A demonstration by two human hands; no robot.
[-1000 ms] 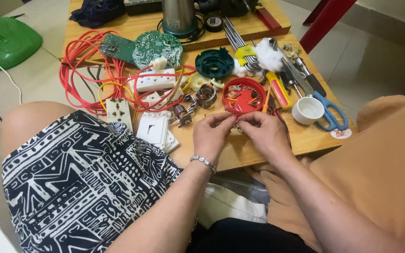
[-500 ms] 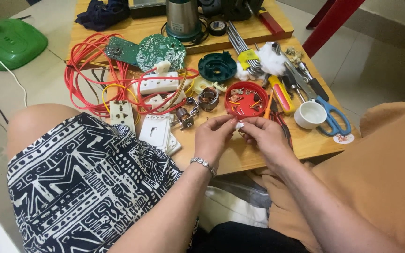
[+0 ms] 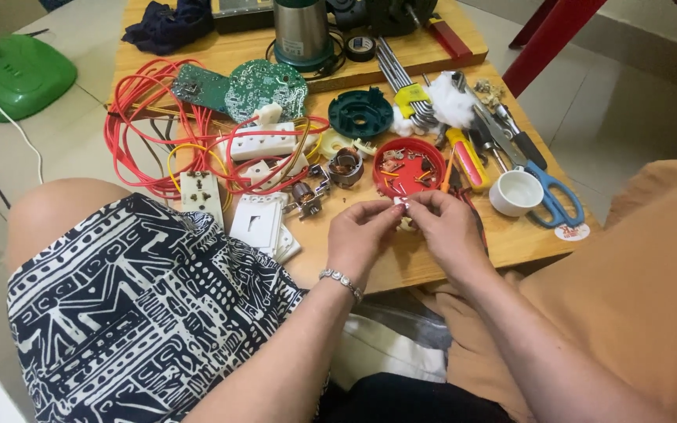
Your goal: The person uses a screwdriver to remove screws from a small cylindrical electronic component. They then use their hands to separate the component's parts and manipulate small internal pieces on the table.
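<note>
Right at the near edge of the wooden table (image 3: 511, 243), both hands meet over a tiny silvery part (image 3: 403, 204). The left hand (image 3: 358, 235), a bracelet (image 3: 342, 280) on its wrist, and the right hand (image 3: 448, 231) each pinch it between thumb and fingertips, held just above the tabletop. What the part is, I cannot tell; it is too small.

Just beyond the hands sits a red lid (image 3: 409, 166), turned up like a dish. It holds a scatter of small bits: short red and orange wire ends and some little metal pieces. Right of the red lid, past a yellow screwdriver (image 3: 468, 159), stands a white cup (image 3: 515, 193); its inside looks plain white, and I see nothing in it. Blue scissors (image 3: 552, 196) lie touching the cup on its far side.

Left of the red lid are two small copper-wound motor parts (image 3: 345, 166), then white switch plates (image 3: 257, 223) and a white power strip (image 3: 264, 142) tangled in red wire (image 3: 135, 117). Behind the red lid lie a dark green round cap (image 3: 360, 113) and two green circuit boards (image 3: 264, 88). A steel kettle (image 3: 301, 33) stands on the far side of the table.
</note>
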